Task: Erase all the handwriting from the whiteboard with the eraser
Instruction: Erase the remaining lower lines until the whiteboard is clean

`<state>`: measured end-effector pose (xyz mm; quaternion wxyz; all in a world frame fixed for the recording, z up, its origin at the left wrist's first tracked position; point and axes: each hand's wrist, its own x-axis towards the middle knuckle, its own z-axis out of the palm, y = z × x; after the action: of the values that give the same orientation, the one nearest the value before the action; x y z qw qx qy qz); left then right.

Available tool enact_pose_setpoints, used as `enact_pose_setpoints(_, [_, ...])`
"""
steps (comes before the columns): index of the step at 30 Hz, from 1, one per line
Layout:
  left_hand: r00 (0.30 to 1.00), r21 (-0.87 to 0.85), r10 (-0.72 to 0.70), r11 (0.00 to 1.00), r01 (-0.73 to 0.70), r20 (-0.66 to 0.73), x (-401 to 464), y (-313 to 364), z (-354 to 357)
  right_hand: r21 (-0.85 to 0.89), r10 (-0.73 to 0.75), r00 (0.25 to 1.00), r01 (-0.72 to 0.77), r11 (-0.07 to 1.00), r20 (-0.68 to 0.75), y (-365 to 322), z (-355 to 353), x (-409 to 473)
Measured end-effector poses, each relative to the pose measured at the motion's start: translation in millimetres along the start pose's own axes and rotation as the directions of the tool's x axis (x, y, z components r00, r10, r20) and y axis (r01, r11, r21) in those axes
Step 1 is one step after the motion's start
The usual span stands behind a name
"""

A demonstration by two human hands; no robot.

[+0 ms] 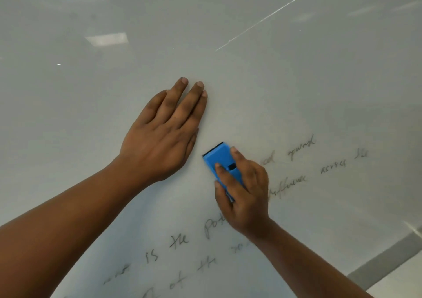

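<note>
The whiteboard (296,80) filled the view, glossy and hard; two lines of handwriting (290,183) ran from 7 o'clock up to 3 o'clock, blurred in places, perhaps half-wiped; the left hand (159,135) lay flat at centre, fingers straight and together, bracing; at 5 o'clock of it the right hand (244,192) pinched the blue eraser (219,160) by its long sides, thumb and fingers curled round; light, stiff-backed, likely easy to slide, best held there.

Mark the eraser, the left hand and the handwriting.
eraser (218,158): head view, blue top face above the fingers.
left hand (159,137): head view, back of the hand, flat on the whiteboard.
handwriting (179,241): head view, a word below the hands.
</note>
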<state>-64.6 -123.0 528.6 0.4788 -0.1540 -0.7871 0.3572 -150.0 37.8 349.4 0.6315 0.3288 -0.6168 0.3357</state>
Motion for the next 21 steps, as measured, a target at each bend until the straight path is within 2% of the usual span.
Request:
enact_pose_setpoints(2, [1.000, 0.005, 0.001, 1.000, -0.001, -0.002, 6, 3, 0, -0.010, -0.016, 1.000, 0.016, 1.000, -0.010, 24, -10, 6])
enact_pose_setpoints(3, [1.000, 0.004, -0.003, 1.000, 0.003, -0.002, 9, 6, 0, -0.033, 0.039, 0.997, -0.041, 0.999, -0.069, 43, -18, 10])
enact_pose_setpoints(4, [1.000, 0.003, -0.011, 1.000, 0.011, -0.007, 12, 10, 1, -0.057, 0.131, 0.980, -0.141, 0.988, -0.147, 64, -27, 17])
enact_pose_setpoints(6, [0.999, 0.013, -0.020, 1.000, 0.020, -0.024, 19, 20, 3, -0.045, 0.372, 0.881, -0.401, 0.915, -0.291, 97, -39, 32])
enact_pose_setpoints(7, [0.999, 0.017, -0.013, 1.000, 0.014, -0.030, 25, 28, 6, -0.030, 0.451, 0.834, -0.484, 0.874, -0.319, 104, -41, 36])
enact_pose_setpoints(8, [1.000, 0.016, -0.001, 1.000, 0.002, -0.030, 30, 35, 8, -0.028, 0.458, 0.830, -0.491, 0.871, -0.317, 102, -38, 36])
enact_pose_setpoints(9, [0.999, 0.014, 0.015, 1.000, -0.015, -0.031, 36, 42, 11, -0.037, 0.393, 0.875, -0.419, 0.907, -0.283, 96, -34, 32])
enact_pose_setpoints(11, [0.998, 0.018, 0.048, 0.999, -0.048, -0.031, 50, 56, 15, -0.035, 0.145, 0.981, -0.151, 0.988, -0.129, 82, -29, 17])
enact_pose_setpoints(13, [0.996, 0.024, 0.081, 0.996, -0.080, -0.037, 66, 69, 18, -0.022, -0.014, 1.000, 0.014, 1.000, 0.000, 89, -41, 9])
enact_pose_setpoints(14, [0.995, 0.022, 0.089, 0.996, -0.088, -0.038, 73, 75, 20, -0.032, -0.018, 1.000, 0.018, 0.999, 0.011, 101, -51, 12])
enact_pose_setpoints(16, [0.996, 0.018, 0.090, 0.996, -0.089, -0.026, 81, 82, 23, -0.071, 0.134, 0.988, -0.140, 0.988, -0.082, 140, -69, 23])
enact_pose_setpoints(19, [0.996, 0.031, 0.083, 0.996, -0.082, -0.032, 85, 85, 24, -0.044, 0.476, 0.842, -0.501, 0.864, -0.255, 193, -89, 51])
enact_pose_setpoints(20, [0.996, 0.033, 0.083, 0.996, -0.082, -0.032, 86, 87, 24, -0.034, 0.511, 0.817, -0.538, 0.842, -0.268, 194, -88, 53])
enact_pose_setpoints(21, [0.996, 0.033, 0.082, 0.996, -0.081, -0.031, 86, 87, 24, -0.033, 0.490, 0.827, -0.518, 0.855, -0.275, 187, -82, 50])
